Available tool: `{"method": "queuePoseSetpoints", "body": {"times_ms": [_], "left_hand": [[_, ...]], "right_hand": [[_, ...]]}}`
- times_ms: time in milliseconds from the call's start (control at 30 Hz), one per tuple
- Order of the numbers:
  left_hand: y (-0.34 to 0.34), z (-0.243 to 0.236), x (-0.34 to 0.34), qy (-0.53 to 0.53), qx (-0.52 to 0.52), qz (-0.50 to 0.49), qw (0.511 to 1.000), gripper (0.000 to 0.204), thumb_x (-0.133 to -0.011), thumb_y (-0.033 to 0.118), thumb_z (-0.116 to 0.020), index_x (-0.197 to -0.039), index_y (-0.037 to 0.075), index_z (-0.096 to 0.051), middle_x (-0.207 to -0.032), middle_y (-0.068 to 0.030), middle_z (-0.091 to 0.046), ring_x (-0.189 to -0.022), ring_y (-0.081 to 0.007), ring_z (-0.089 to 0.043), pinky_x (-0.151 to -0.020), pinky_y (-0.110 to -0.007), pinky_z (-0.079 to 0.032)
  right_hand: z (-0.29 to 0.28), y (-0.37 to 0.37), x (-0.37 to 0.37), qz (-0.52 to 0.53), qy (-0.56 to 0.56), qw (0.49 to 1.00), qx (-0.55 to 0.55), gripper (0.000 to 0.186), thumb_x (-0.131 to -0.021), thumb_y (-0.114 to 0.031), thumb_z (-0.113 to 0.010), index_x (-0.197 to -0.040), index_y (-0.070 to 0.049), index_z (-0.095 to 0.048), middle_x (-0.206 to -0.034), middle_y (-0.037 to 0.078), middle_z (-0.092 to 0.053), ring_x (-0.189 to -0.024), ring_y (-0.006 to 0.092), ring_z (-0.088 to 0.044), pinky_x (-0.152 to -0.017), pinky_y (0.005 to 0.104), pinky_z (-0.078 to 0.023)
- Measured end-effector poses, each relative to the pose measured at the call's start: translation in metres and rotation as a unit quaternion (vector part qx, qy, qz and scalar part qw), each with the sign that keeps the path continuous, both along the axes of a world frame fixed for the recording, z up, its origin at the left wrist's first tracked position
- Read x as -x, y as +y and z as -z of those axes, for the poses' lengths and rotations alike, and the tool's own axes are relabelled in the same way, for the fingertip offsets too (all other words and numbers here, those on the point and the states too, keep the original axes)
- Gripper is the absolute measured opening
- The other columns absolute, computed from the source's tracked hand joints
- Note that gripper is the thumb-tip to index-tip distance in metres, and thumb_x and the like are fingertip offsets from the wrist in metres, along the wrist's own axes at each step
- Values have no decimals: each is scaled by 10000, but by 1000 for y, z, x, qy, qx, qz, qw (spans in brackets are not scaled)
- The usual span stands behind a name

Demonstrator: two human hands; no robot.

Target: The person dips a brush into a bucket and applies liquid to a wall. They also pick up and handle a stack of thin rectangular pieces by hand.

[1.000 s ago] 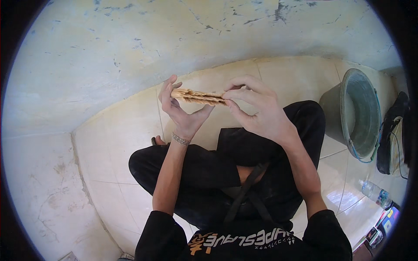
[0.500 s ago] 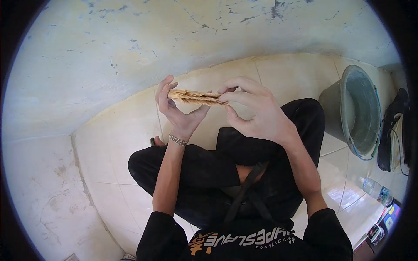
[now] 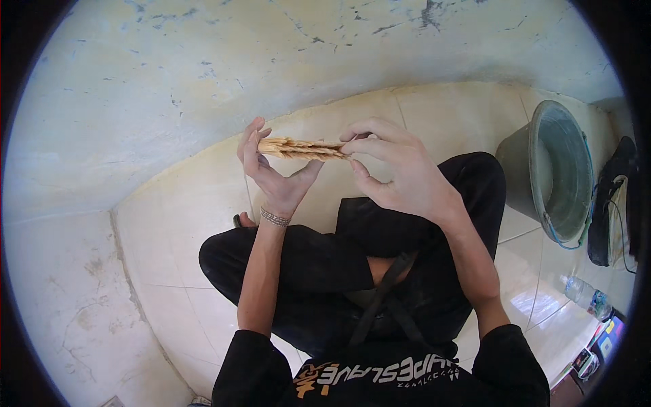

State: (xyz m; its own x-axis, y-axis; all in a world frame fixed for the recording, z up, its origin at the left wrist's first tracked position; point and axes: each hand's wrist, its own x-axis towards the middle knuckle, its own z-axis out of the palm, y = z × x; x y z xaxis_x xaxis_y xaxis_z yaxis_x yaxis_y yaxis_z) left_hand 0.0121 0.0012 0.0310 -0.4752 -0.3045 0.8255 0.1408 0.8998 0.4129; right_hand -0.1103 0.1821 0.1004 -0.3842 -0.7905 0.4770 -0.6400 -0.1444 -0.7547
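Held up in front of my lap, edge toward me, is a flat, straw-coloured, layered thing (image 3: 298,148) with ragged edges. I cannot make out its exact kind. A dark gap runs along its length between the layers. My left hand (image 3: 277,178), with a beaded bracelet at the wrist, is closed on its left end, thumb beneath and fingers on the far side. At the right end, my right hand (image 3: 397,166) grips it with thumb and fingers. The right fingertips partly hide that end.
I sit cross-legged in black trousers on a cream tiled floor (image 3: 183,230). A stained wall (image 3: 224,61) rises close ahead. To my right lie a grey bucket (image 3: 519,169) tipped on its side, a dark bag (image 3: 600,230) and a clear plastic bottle (image 3: 583,297).
My left hand and the straw-coloured thing have shifted slightly left. The right hand has barely moved and still grips the right end.
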Motion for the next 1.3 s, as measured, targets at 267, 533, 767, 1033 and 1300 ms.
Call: {"method": "queuePoseSetpoints", "body": {"times_ms": [267, 533, 767, 1033, 1300], "left_hand": [[1, -3, 1, 2, 28, 6, 1000, 1072, -556, 121, -921, -1394, 75, -254, -1335, -201, -419, -1210, -324, -455, -883, -393, -498], [1, -4, 2, -23, -2, 19, 1000, 1067, -545, 126, -923, -1385, 80, -266, -1328, -197, -424, -1207, -318, -458, -871, -390, -499], [1, -2, 2, -42, -16, 15, 999, 1062, -539, 106, -915, -1385, 81, -274, -1321, -195, -440, -1201, -321, -463, -870, -387, -480], [2, -3, 2, -31, 12, 17, 999, 1063, -528, 105, -921, -1381, 80, -288, -1311, -190, -451, -1193, -330, -477, -868, -385, -480], [1, -2, 2, -46, 36, 11, 998, 1054, -525, 106, -921, -1376, 81, -299, -1301, -182, -458, -1200, -354, -475, -937, -438, -449]], "right_hand": [[0, -1, 1, 3, 2, 1000, -7, 123, -764, -26, -642, -879, 14, -623, -992, 113, -608, -910, 301, -603, -783, 388, -505], [-1, 1, 5, -9, 35, 999, -28, 153, -788, 44, -659, -937, 19, -637, -993, 115, -639, -864, 251, -624, -753, 339, -518], [-1, 0, 4, -9, 37, 999, -31, 83, -815, -23, -651, -880, 28, -640, -951, 113, -635, -849, 289, -605, -733, 373, -498], [0, 0, 4, 0, 40, 999, -19, 107, -820, -71, -638, -795, 32, -620, -903, 116, -629, -817, 311, -599, -726, 399, -491], [0, 1, 3, 15, 80, 996, -47, 100, -805, -80, -635, -788, 19, -627, -906, 99, -628, -821, 300, -602, -764, 404, -482]]}}
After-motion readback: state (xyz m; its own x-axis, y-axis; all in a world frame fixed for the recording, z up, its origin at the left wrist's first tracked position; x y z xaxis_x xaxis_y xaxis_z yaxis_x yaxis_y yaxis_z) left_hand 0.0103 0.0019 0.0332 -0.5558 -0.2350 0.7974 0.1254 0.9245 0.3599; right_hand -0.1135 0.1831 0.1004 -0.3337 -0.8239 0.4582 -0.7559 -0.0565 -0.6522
